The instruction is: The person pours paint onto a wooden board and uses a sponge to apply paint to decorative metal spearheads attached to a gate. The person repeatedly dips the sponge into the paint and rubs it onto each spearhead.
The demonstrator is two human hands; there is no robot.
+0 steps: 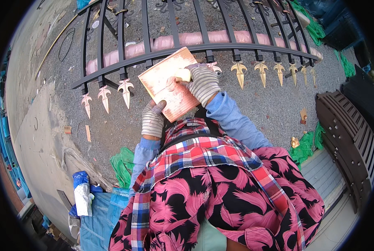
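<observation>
In my left hand, gloved in striped knit with bare fingertips, is the lower left edge of a flat piece of cardboard smeared with coppery pink paint. My right hand, gloved alike, is closed round a small pale yellow sponge-like pad against the cardboard's face. Just beyond lies a black metal fence panel with spear-point tips along its near rail. Tips on the left look pinkish copper; those on the right look gold. Another pinkish tip shows partly beside my right hand.
A pink wrapped roll lies beneath the fence bars. Dark brown slatted metal panels stand at the right, beside green netting. Left of me are more green plastic, a blue sheet and a white-and-blue bag.
</observation>
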